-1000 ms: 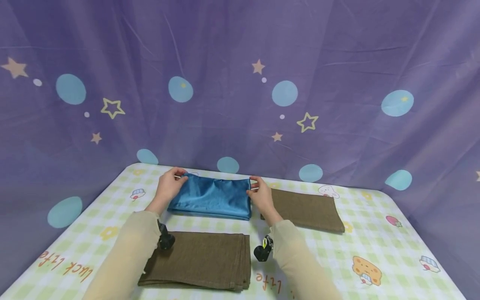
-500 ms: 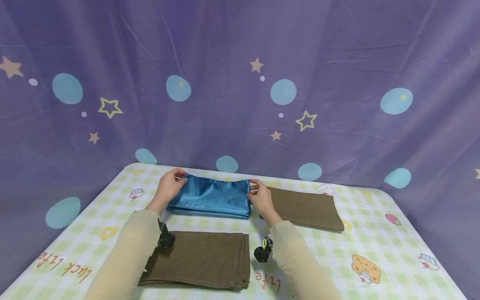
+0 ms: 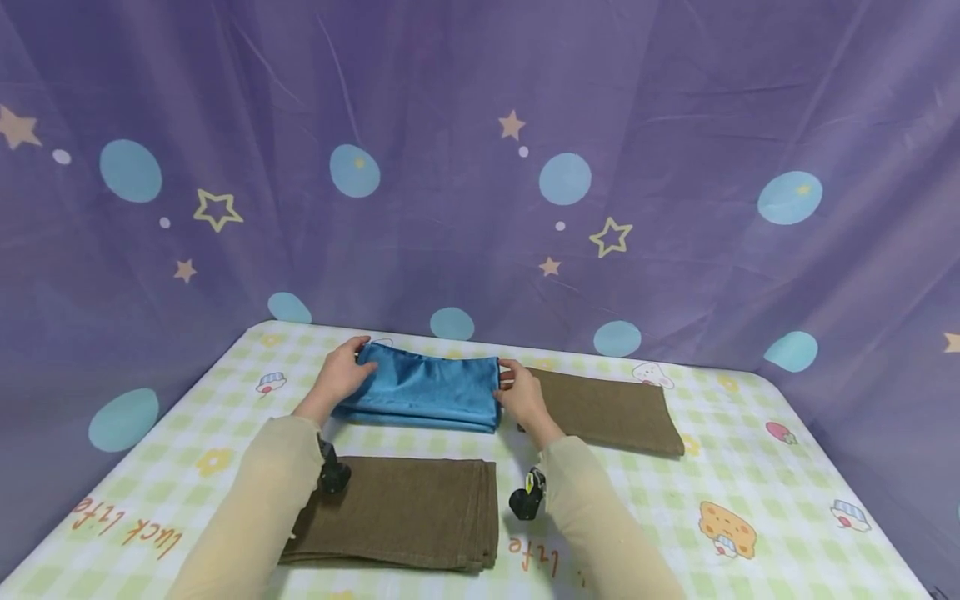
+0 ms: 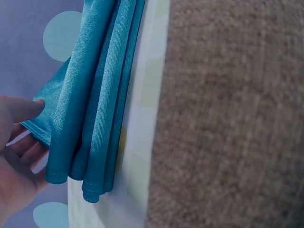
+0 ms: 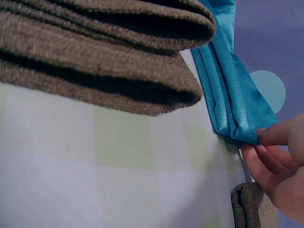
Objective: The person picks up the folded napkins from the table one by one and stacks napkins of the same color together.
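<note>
A folded, shiny blue cloth (image 3: 427, 392) lies toward the back of the table, its layers stacked at the near side. At its far left corner is my left hand (image 3: 339, 375); in the left wrist view the thumb (image 4: 29, 108) lies over the raised flap and the fingers are behind it. My right hand (image 3: 522, 396) pinches the right corner, thumb (image 5: 275, 133) on one face and fingers beneath. The stacked blue folds (image 4: 95, 114) show end-on in the left wrist view.
A folded brown cloth (image 3: 405, 508) lies in front, under the left forearm. Another brown cloth (image 3: 607, 412) lies right of the blue one, partly behind the right hand. A checked tablecloth (image 3: 637, 517) covers the table; a purple curtain (image 3: 465, 250) hangs behind.
My left thumb has spread away from the fingers and slid a little down over the blue cloth's left corner. The right hand keeps its pinch. The head view has tilted slightly.
</note>
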The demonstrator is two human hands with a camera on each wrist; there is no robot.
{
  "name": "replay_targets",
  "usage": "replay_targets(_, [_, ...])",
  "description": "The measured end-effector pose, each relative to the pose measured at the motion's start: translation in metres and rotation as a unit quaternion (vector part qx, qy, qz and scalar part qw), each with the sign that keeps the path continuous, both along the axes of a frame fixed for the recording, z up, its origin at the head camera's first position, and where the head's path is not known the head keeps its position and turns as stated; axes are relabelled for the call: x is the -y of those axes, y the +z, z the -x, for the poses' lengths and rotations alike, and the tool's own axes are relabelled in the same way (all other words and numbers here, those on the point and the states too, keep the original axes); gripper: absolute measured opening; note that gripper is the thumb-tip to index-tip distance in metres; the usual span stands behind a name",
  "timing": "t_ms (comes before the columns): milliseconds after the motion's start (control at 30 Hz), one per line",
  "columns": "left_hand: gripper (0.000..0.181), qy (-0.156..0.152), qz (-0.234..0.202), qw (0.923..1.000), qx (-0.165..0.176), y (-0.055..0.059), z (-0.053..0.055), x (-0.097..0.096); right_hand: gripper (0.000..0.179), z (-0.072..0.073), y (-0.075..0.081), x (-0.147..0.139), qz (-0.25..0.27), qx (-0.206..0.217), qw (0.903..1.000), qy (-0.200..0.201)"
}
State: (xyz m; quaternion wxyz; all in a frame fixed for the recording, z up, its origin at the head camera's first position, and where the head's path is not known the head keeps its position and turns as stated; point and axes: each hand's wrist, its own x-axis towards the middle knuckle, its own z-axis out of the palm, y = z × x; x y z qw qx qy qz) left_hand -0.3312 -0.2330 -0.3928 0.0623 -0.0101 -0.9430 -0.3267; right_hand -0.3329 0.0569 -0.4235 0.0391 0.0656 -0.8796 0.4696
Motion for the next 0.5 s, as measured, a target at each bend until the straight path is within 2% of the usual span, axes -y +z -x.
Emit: replay_targets(500, [0.059,0.002,0.011,0.9993,0.037,0.0017,-0.0085,0.0025,0.056,-0.0010,0.0019,-0.0016,-0.026,0.009,0.9996,0.005])
